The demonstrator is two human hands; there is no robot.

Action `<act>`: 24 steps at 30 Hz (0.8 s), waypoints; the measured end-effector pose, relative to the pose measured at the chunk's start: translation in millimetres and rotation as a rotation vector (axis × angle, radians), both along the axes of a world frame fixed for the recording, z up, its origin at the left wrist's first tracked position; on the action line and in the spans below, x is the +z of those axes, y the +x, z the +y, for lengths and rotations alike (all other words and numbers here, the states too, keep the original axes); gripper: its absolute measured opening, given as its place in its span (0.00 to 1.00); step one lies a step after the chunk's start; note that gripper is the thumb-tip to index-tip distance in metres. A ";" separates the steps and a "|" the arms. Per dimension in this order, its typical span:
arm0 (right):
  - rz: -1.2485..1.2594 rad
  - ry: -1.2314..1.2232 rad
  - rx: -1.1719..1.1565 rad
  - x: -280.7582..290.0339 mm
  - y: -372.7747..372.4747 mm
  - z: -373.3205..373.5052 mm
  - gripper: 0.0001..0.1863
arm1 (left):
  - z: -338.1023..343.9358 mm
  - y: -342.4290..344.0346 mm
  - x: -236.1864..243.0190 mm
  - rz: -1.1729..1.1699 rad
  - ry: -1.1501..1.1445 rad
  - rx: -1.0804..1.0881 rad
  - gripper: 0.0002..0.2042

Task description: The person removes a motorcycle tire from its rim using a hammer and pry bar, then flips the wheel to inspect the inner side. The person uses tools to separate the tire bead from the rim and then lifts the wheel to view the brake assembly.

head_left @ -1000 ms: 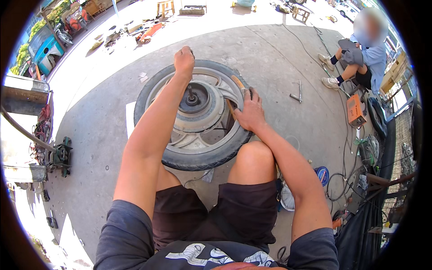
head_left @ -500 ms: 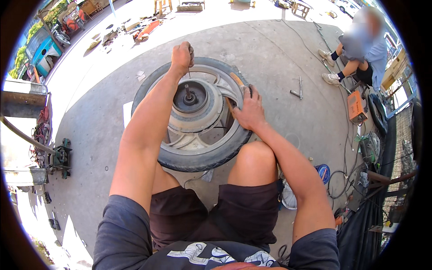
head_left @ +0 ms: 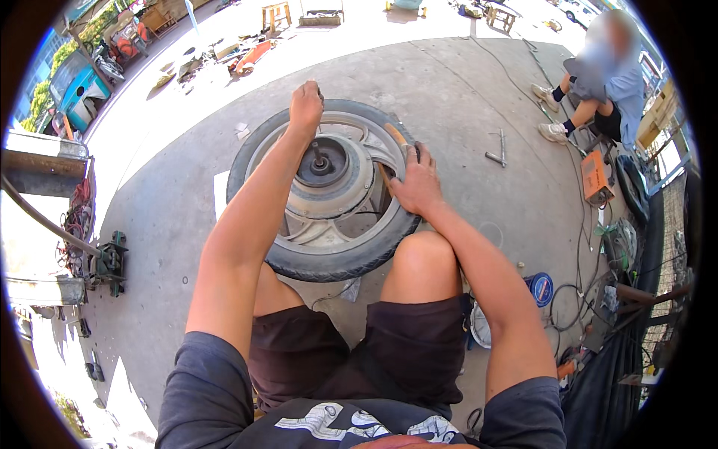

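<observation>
Wheel, one: spoked, pale rim and hub, black tyre, flat on the concrete floor in front of the person's knees. It lies beneath the left hand and forearm and under the fingers of the right.

Left hand, one: above the wheel's far side, fingers curled nearly into a fist about a thin rod, mostly hidden; its kind cannot be told. The forearm crosses over the wheel's left part.

Right hand, one: on the wheel's right edge, half spread, fingers bent over the tyre, thumb apart toward the rim. An orange-brown strip lies across the wheel's rim just beside the fingertips; whether they grip it cannot be told.

Angled metal tool, one: on the floor, right of the wheel.

Orange box, one: farther right of the wheel.

Blue-lidded tub, one: right of the wheel, toward the person.

Green vise, one: well left of the wheel.
</observation>
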State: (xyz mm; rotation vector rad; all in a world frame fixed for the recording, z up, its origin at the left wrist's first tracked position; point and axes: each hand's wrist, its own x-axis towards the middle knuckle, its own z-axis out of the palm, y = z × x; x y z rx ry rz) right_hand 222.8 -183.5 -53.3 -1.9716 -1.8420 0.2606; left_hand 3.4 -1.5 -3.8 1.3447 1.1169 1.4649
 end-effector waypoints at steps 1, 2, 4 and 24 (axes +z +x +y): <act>-0.010 -0.008 0.002 0.6 -0.2 0.3 0.44 | 1.6 0.5 -2.4 -0.021 -0.002 0.006 0.15; -0.009 0.002 0.000 -0.5 0.0 0.4 0.44 | 3.8 1.0 -4.2 -0.042 -0.003 0.012 0.16; -0.010 0.021 -0.007 -4.1 2.2 -0.1 0.44 | 4.1 4.9 0.7 -0.054 -0.040 0.009 0.17; 0.024 0.025 -0.008 -2.8 1.4 -0.2 0.45 | -32.5 59.0 17.6 -0.201 -0.137 -0.259 0.12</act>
